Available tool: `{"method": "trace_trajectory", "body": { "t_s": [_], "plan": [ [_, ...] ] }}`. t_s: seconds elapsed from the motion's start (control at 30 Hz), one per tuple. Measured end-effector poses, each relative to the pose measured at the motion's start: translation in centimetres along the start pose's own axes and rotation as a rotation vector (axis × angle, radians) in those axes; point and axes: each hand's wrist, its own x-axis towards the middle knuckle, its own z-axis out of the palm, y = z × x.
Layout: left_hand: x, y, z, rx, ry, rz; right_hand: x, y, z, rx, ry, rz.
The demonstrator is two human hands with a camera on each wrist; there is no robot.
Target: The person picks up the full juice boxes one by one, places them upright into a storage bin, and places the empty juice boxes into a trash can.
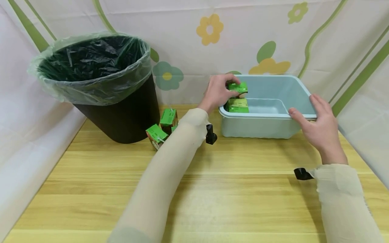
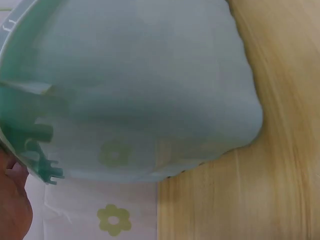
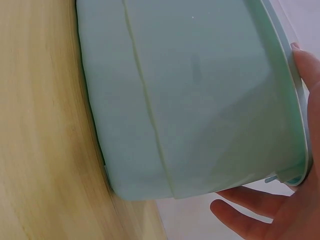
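A light blue plastic tub (image 1: 258, 127) stands on the table at the right. Over its left rim reaches my left hand (image 1: 216, 90), pinching a small green drink carton (image 1: 240, 87) between thumb and fingers inside the tub. Just in front of it, another green carton (image 1: 238, 105) sits against the tub's left wall. My right hand (image 1: 322, 130) grips the tub's rim at the front right corner, thumb over the edge. In the right wrist view, fingers (image 3: 250, 197) of that hand lie outside the wall. The left wrist view shows mostly the tub's outer side (image 2: 150, 75).
A black bin (image 1: 121, 118) lined with a translucent green bag (image 1: 91, 89) stands at the back left. Beside it are green drink cartons with straws (image 1: 168, 117), partly hidden by my left forearm. A flower-patterned curtain (image 1: 188, 44) hangs behind the wooden table (image 1: 228, 195).
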Motion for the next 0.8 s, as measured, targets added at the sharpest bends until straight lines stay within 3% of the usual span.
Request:
{"method": "trace_trajectory", "body": {
  "t_s": [0.27, 0.5, 0.67, 0.8],
  "plan": [
    [0.80, 0.44, -0.34, 0.063, -0.100, -0.049, 0.14, -0.51, -0.03, -0.001, -0.003, 0.001],
    [0.96, 0.68, -0.26, 0.061, -0.185, -0.077, 0.03, -0.52, -0.08, 0.000, -0.003, 0.003],
    [1.06, 0.63, -0.11, 0.076, -0.235, -0.049, -0.07, -0.32, -0.05, 0.006, 0.001, 0.005],
    [1.09, 0.46, 0.03, 0.083, -0.237, -0.006, -0.05, -0.17, 0.06, 0.007, 0.005, 0.000]
  ]
}}
